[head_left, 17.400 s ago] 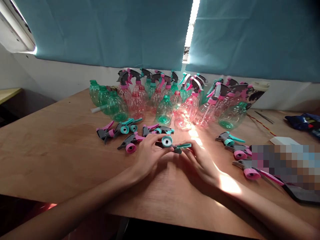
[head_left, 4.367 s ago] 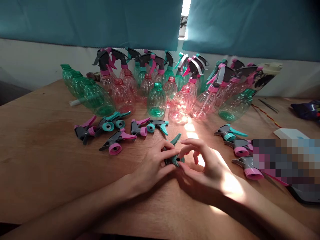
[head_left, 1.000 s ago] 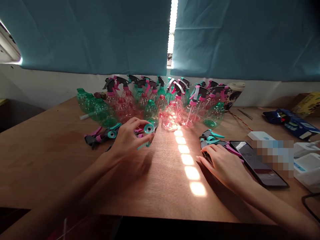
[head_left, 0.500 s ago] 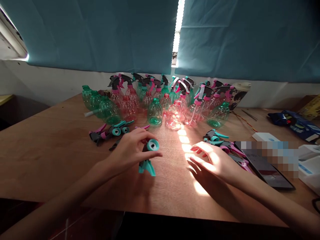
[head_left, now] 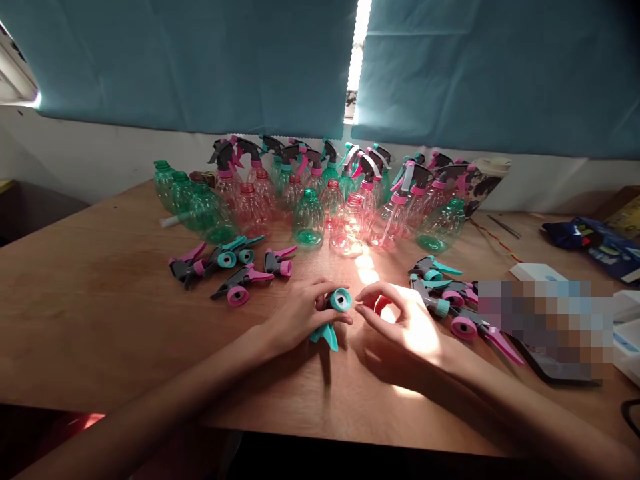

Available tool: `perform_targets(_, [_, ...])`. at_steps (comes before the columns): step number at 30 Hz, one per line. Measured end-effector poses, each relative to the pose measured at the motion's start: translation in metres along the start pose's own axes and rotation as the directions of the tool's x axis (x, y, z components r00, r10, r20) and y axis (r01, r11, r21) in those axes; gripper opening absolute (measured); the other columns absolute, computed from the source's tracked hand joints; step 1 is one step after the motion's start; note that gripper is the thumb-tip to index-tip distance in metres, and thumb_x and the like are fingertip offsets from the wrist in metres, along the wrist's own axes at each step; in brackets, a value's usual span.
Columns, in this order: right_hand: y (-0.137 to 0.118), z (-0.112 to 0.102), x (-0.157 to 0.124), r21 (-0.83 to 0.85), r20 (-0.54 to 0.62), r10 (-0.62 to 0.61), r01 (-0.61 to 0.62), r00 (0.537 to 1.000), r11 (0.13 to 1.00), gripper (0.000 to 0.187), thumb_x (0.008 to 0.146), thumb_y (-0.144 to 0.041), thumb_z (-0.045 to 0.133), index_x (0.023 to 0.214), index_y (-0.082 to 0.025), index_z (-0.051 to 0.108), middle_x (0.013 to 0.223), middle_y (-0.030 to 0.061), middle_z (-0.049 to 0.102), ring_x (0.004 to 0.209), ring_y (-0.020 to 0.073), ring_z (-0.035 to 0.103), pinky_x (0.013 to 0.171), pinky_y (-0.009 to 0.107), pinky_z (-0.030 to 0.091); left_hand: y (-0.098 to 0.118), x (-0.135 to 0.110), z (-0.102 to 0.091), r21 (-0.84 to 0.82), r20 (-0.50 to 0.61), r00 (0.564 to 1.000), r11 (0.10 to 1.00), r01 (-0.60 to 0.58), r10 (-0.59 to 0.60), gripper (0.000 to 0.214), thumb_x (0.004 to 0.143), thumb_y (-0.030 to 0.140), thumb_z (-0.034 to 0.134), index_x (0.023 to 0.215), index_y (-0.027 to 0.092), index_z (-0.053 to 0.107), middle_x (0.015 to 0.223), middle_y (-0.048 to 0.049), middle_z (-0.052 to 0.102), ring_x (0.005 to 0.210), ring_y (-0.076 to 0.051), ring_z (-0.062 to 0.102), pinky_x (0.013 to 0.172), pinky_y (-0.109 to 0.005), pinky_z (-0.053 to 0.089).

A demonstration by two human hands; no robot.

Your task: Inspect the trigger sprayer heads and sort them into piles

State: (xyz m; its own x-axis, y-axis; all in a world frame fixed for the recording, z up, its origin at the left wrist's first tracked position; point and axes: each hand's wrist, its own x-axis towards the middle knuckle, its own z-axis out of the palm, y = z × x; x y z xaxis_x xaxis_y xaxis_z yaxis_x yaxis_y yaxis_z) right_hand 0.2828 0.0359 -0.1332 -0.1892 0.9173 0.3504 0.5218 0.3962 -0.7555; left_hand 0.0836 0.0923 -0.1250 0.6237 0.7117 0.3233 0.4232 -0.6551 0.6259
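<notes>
My left hand (head_left: 300, 313) is closed round a grey spray head with a teal collar and trigger (head_left: 333, 313), held just above the wooden table (head_left: 100, 320). The round teal collar faces the camera and the trigger points down. My right hand (head_left: 405, 320) sits just right of it with thumb and forefinger pinched at the collar's right edge. Both hands are near the table's front middle.
Several green and pink plastic bottles (head_left: 307, 217), some with spray heads, stand along the far edge. Loose spray heads lie left (head_left: 235, 267) and right (head_left: 440, 293). A phone (head_left: 550, 363), white boxes (head_left: 530, 272) and a blue packet (head_left: 595, 243) lie at right.
My left hand brought the teal spray head from the left pile toward the table's middle. My right hand left the right pile and closed in on the collar.
</notes>
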Motion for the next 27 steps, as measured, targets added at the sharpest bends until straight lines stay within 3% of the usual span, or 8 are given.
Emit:
perform_targets(4, [0.009, 0.011, -0.006, 0.053, -0.018, -0.034, 0.035, 0.999, 0.998, 0.011, 0.090, -0.027, 0.053, 0.100, -0.023, 0.057, 0.065, -0.0018, 0.057, 0.054, 0.0118, 0.056, 0.048, 0.021, 0.050, -0.002, 0.001, -0.007, -0.022, -0.103, 0.994, 0.999, -0.049, 0.047, 0.039, 0.080, 0.022, 0.072, 0.118, 0.023, 0.065, 0.098, -0.0008, 0.065, 0.068, -0.010, 0.054, 0.063, -0.021, 0.043])
perform_targets(9, [0.017, 0.024, -0.012, 0.062, -0.061, -0.148, 0.152, 0.987, 0.986, 0.025, 0.091, -0.025, 0.055, 0.115, -0.024, 0.049, 0.062, -0.0040, 0.054, 0.050, 0.0110, 0.051, 0.045, 0.021, 0.048, -0.003, 0.000, -0.011, -0.037, -0.195, 0.979, 0.997, -0.074, 0.065, 0.040, 0.081, 0.021, 0.072, 0.119, 0.024, 0.064, 0.098, -0.0009, 0.065, 0.062, -0.007, 0.051, 0.059, -0.019, 0.045])
perform_targets(14, [0.012, 0.032, -0.017, -0.050, -0.038, -0.265, 0.263, 0.963, 0.963, 0.040, 0.091, -0.025, 0.056, 0.129, -0.021, 0.044, 0.059, -0.0057, 0.052, 0.042, 0.0100, 0.045, 0.042, 0.022, 0.044, -0.003, -0.008, -0.007, 0.161, -0.276, 0.944, 0.977, -0.143, 0.184, 0.029, 0.087, 0.028, 0.065, 0.114, 0.020, 0.066, 0.088, -0.0019, 0.062, 0.063, -0.008, 0.053, 0.058, -0.018, 0.046])
perform_targets(21, [0.011, 0.034, -0.019, -0.009, 0.025, -0.218, 0.218, 0.976, 0.976, 0.039, 0.093, -0.028, 0.052, 0.130, -0.021, 0.044, 0.052, -0.0099, 0.041, 0.039, 0.0094, 0.039, 0.039, 0.021, 0.037, -0.006, -0.012, 0.000, 0.367, -0.297, 0.915, 0.917, -0.156, 0.275, 0.026, 0.090, 0.035, 0.059, 0.105, 0.016, 0.067, 0.081, -0.0014, 0.060, 0.052, -0.006, 0.052, 0.050, -0.016, 0.044])
perform_targets(27, [0.010, 0.034, -0.018, 0.073, 0.046, -0.224, 0.221, 0.973, 0.973, 0.049, 0.093, -0.029, 0.052, 0.139, -0.020, 0.037, 0.051, -0.0100, 0.045, 0.038, 0.0088, 0.041, 0.040, 0.020, 0.038, -0.003, -0.012, 0.003, 0.447, -0.300, 0.883, 0.871, -0.205, 0.362, 0.029, 0.088, 0.040, 0.061, 0.102, 0.015, 0.065, 0.077, -0.0003, 0.062, 0.048, -0.006, 0.051, 0.048, -0.017, 0.043])
